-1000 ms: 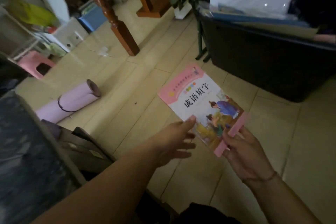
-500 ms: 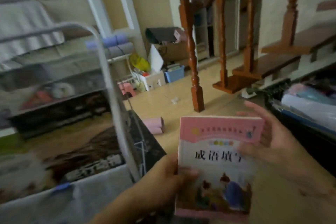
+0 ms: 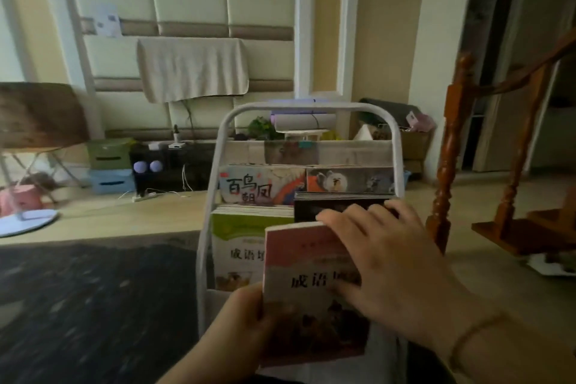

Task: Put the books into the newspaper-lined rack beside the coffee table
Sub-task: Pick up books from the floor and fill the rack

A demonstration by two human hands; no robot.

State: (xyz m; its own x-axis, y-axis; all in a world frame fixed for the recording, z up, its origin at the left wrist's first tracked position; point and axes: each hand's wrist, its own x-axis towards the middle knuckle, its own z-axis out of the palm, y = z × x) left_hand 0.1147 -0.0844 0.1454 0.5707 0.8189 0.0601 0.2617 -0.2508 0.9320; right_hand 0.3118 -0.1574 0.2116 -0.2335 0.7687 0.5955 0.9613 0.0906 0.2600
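Observation:
I hold a pink-covered book upright at the front of the white metal rack, whose back is lined with newspaper. My left hand grips the book's lower left edge. My right hand lies over the book's right side, fingers spread and reaching to its top edge. In the rack stand a green-covered book, a dark book, and two picture books behind them.
The dark coffee table lies left of the rack. A wooden stair post and steps stand to the right. Along the far wall are storage boxes, a black cabinet and a chair.
My view swung up from the floor to the rack. The pink book moved from over the floor to the rack's front, and my left hand took hold of its lower edge.

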